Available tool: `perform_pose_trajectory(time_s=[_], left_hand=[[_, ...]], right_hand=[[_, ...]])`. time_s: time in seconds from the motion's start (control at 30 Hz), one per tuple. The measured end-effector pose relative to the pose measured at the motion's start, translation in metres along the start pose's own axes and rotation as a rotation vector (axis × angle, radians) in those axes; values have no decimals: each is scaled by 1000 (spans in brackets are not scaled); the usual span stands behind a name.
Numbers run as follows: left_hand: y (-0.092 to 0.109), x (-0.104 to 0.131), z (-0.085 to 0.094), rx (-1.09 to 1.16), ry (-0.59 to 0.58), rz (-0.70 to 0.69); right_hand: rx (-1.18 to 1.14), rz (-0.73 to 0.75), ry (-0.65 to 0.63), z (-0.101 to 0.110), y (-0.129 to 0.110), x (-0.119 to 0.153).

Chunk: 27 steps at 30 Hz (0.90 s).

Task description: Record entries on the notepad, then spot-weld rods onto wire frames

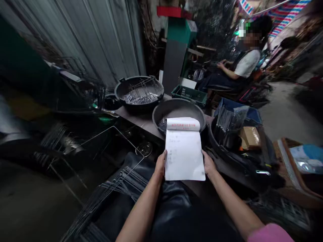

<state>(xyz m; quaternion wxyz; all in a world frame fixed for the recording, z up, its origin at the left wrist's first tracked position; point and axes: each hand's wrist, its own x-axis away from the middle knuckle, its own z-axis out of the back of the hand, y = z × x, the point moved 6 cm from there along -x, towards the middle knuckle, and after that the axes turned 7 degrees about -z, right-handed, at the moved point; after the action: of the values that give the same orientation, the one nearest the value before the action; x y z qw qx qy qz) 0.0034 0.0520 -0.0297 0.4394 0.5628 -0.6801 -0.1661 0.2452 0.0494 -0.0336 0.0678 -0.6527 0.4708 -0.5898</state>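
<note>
Two basins (pixel 179 109): nearer one behind notepad (pixel 184 154), partly hidden
Left hand (pixel 160 164): fingers grasping notepad's left edge
Right hand (pixel 208 164): fingers grasping its right edge

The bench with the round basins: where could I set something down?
A narrow strip of bench looks bare between the back basin of metal pieces and the nearer basin behind the notepad. Crowded: the right-hand tub, with bundles and carton, and lower left, where wire frames pile up.
</note>
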Motion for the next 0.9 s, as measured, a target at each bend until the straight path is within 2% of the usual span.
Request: perform_pose_trajectory(time_s=[0.17, 0.3, 0.47, 0.73, 0.9], left_hand=[[1, 4, 1, -20, 78, 43], [4, 6, 1, -41, 123, 36], [4, 5, 1, -53, 114, 41], [3, 9, -1, -34, 145, 90], [4, 10, -2, -27, 135, 93]], right_hand=[[-16, -22, 39, 3, 0, 7], [-67, -75, 49, -2, 2, 12], [-88, -76, 65, -2, 2, 11], [-116, -138, 14, -5, 7, 9], [-85, -99, 36, -4, 5, 10]])
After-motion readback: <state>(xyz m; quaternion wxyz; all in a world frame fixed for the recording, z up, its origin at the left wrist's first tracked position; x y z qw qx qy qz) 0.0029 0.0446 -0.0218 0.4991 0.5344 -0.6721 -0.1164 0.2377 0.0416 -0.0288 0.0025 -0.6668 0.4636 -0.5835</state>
